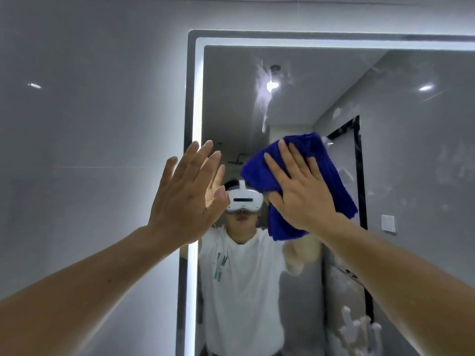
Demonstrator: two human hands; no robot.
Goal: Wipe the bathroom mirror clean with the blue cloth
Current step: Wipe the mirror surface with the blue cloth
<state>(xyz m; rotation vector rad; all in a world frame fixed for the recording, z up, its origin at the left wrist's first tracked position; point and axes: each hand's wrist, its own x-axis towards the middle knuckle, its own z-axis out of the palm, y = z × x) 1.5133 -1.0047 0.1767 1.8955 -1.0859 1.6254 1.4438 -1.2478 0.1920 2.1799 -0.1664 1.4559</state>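
The bathroom mirror (401, 155) fills the right half of the view, edged by a lit white strip (197, 98). My right hand (300, 188) lies flat on the blue cloth (331, 173) and presses it against the glass near the middle. White smears and streaks show on the glass above the cloth and to its right. My left hand (185, 194) is raised with fingers spread, palm against the mirror's left edge, holding nothing. The reflection shows a person in a white T-shirt with a headset.
A glossy grey tiled wall (90, 150) lies left of the mirror. In the reflection are a dark-framed doorway, a wall switch and ceiling lights. Pale white shapes sit at the mirror's lower right (359, 327).
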